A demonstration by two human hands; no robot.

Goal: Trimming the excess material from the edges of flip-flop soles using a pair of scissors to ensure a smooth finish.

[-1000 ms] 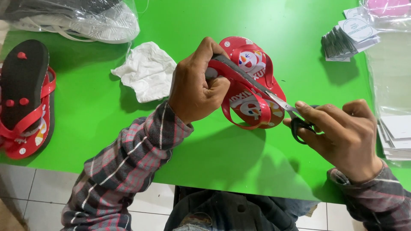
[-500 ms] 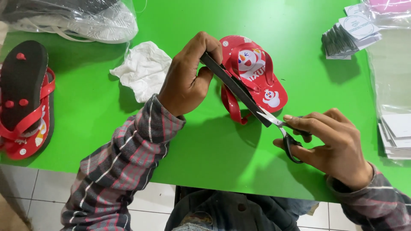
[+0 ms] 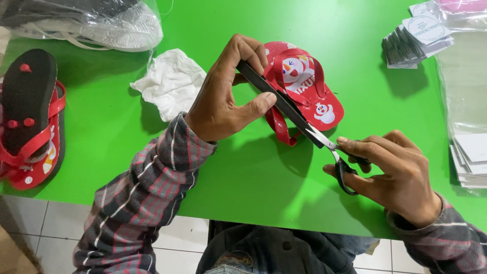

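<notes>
The left hand [image 3: 223, 96] pinches the small red printed rubber flip-flop [image 3: 304, 83] on edge, sole running diagonally down-right to steel scissors [image 3: 329, 152] gripped by the right hand [image 3: 395, 177].

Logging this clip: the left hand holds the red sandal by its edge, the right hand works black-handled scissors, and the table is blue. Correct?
Not quite: the table is green, as the head view shows. The left hand does hold the red sandal, and the right hand the black-handled scissors.

On the table [image 3: 243, 193], a crumpled cloth [image 3: 171, 81] lies left of the held sandal [image 3: 304, 83], card stacks [image 3: 413, 43] right.
</notes>
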